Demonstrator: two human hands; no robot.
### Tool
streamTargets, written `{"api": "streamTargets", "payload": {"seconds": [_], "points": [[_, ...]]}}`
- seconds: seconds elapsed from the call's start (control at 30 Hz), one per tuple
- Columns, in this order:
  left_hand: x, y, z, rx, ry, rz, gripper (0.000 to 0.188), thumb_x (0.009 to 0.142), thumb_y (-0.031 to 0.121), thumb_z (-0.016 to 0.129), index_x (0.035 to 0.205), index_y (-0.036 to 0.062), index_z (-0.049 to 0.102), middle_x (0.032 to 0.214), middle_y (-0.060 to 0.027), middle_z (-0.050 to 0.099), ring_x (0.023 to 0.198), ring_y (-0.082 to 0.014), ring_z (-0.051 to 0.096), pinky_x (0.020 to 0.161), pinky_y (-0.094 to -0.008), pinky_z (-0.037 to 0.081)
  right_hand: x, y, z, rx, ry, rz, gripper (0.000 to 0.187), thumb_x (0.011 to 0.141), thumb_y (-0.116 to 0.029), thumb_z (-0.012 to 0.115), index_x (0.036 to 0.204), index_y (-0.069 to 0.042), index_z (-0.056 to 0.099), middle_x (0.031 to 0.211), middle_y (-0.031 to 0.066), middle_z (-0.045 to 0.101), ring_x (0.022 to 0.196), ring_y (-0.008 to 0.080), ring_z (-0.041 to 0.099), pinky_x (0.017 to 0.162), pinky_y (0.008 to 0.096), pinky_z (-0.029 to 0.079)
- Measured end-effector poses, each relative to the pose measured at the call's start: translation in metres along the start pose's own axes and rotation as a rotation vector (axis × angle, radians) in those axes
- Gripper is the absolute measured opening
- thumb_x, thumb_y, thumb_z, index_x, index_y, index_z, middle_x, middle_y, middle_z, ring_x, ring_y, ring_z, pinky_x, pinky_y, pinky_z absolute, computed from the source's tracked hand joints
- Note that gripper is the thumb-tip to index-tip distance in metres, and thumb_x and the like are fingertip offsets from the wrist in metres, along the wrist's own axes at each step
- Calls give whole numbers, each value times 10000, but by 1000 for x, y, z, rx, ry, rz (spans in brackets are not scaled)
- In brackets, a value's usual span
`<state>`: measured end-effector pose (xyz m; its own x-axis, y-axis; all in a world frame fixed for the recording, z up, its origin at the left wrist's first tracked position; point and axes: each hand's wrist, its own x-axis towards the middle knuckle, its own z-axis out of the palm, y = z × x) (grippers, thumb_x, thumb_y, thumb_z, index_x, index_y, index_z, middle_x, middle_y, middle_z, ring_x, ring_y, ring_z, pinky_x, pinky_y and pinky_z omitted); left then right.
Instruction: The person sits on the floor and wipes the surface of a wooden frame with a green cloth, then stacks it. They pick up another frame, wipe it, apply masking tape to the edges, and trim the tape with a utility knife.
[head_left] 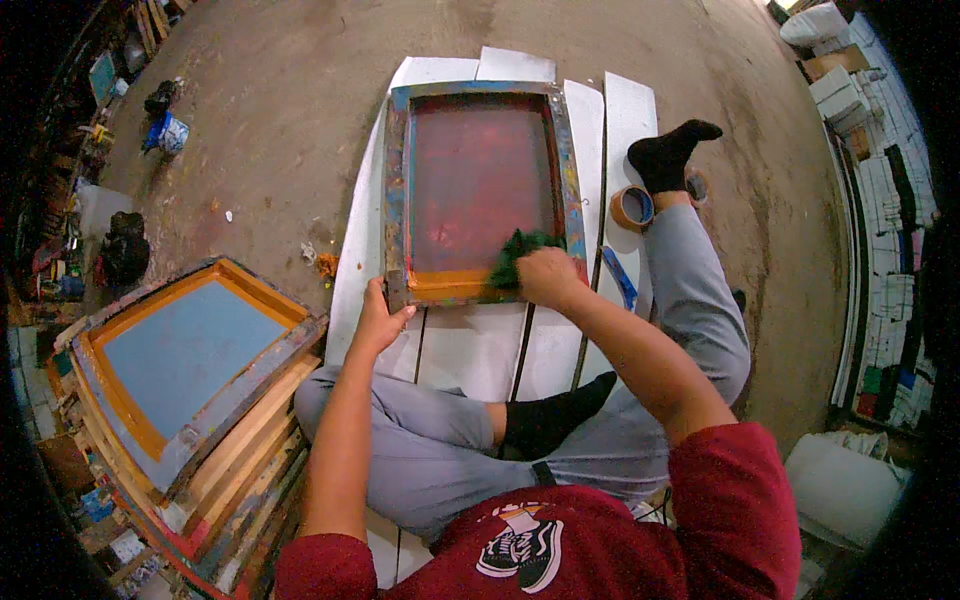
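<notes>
A paint-stained screen printing frame (398,180) lies on white boards in front of me, its mesh (480,170) smeared with reddish and grey colour. Brown tape lines the near inner edge. My left hand (380,318) grips the frame's near left corner, thumb on top and the other fingers mostly hidden. In my right hand (548,278) is a bunched dark green cloth (518,256), pressed against the near right corner of the mesh. The cloth looks slightly blurred.
White boards (455,345) lie under the frame and my legs. Right of the frame are a tape roll (632,208) and a blue utility knife (619,278). More screen frames (185,440) are stacked at my left. Farther left sits a small blue-and-white tub (168,134).
</notes>
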<state>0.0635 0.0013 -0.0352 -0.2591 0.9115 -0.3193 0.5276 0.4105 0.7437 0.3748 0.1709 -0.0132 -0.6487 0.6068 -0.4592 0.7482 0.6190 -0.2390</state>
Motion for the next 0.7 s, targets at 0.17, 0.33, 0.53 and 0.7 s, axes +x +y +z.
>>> {"api": "streamTargets", "payload": {"seconds": [0.17, 0.33, 0.53, 0.7], "points": [[-7, -16, -5, -67, -8, -39, 813, 840, 212, 848, 1466, -14, 382, 1430, -273, 515, 1340, -414, 520, 1139, -467, 415, -7, -43, -40, -144, -85, -89, 324, 974, -379, 616, 1093, -103, 738, 981, 131, 762, 989, 367, 710, 911, 476, 546], [-3, -8, 1, -20, -6, -53, 833, 835, 220, 857, 1474, -15, 376, 1452, -279, 505, 1360, -421, 509, 1151, -463, 410, -67, 65, -8, -276, 57, -297, 440, 849, -223, 706, 1280, -165, 639, 1201, 103, 650, 1204, 321, 585, 988, 447, 520], [-7, -20, -2, -9, 4, -53, 829, 849, 244, 846, 1480, -7, 372, 1478, -276, 486, 1379, -432, 485, 1153, -476, 406, -91, 73, 39, -209, 399, -397, 411, 794, -116, 699, 1194, -123, 606, 1193, 119, 592, 1170, 337, 592, 1003, 450, 528], [-2, -22, 3, -43, -10, -42, 856, 847, 269, 845, 1503, 13, 359, 1500, -274, 469, 1392, -438, 469, 1179, -469, 375, -102, 81, 54, -101, 487, -322, 487, 751, -96, 739, 1219, -122, 609, 1236, 143, 579, 1218, 341, 576, 1017, 454, 525]]}}
